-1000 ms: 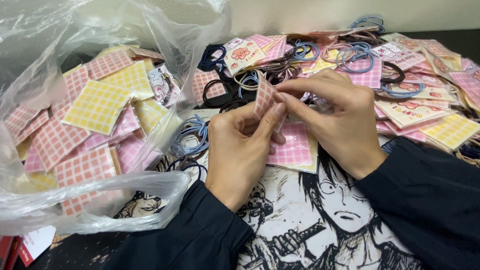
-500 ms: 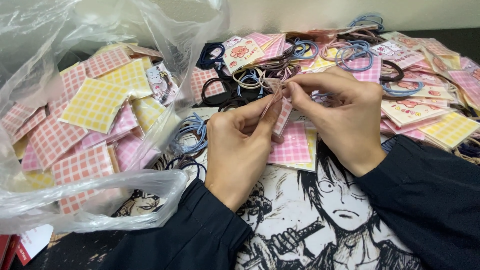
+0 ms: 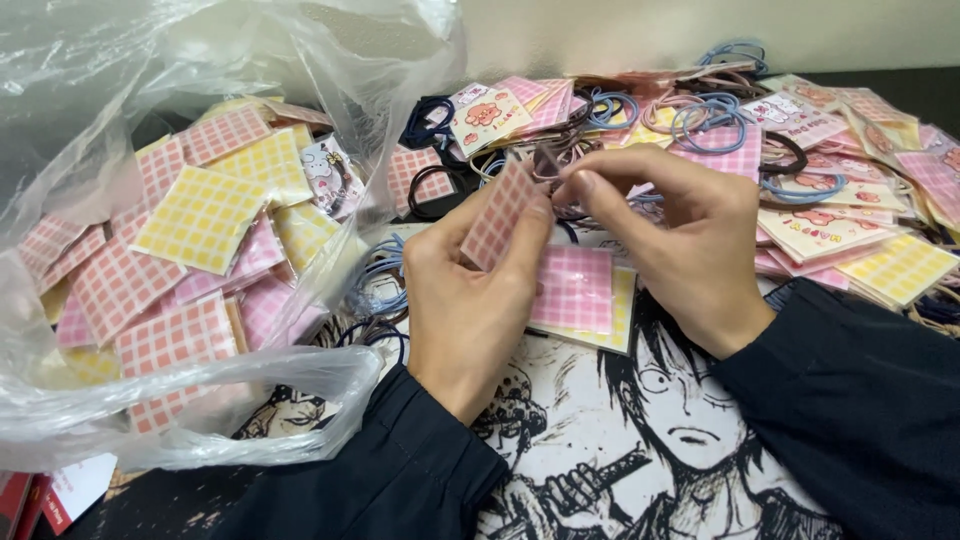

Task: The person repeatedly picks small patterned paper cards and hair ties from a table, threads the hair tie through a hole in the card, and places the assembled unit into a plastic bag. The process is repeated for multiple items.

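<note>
My left hand point(image 3: 465, 290) pinches a small pink checked card point(image 3: 497, 215) by its right edge, held upright above the table. My right hand point(image 3: 680, 240) meets it from the right, thumb and forefinger closed on a thin brownish hair tie point(image 3: 553, 160) at the card's top corner. Directly below the hands lies a short stack of pink and yellow checked cards point(image 3: 578, 292). Both forearms wear dark sleeves.
A clear plastic bag point(image 3: 150, 400) at left holds many pink and yellow checked cards point(image 3: 205, 215). Behind the hands lie loose hair ties point(image 3: 700, 115) in blue, pink and black and printed cards point(image 3: 815, 230). A black-and-white cartoon mat point(image 3: 660, 450) covers the near table.
The pink card has turned from edge-on to showing its face again and shifted left. My right fingers have moved to its top corner with the hair tie.
</note>
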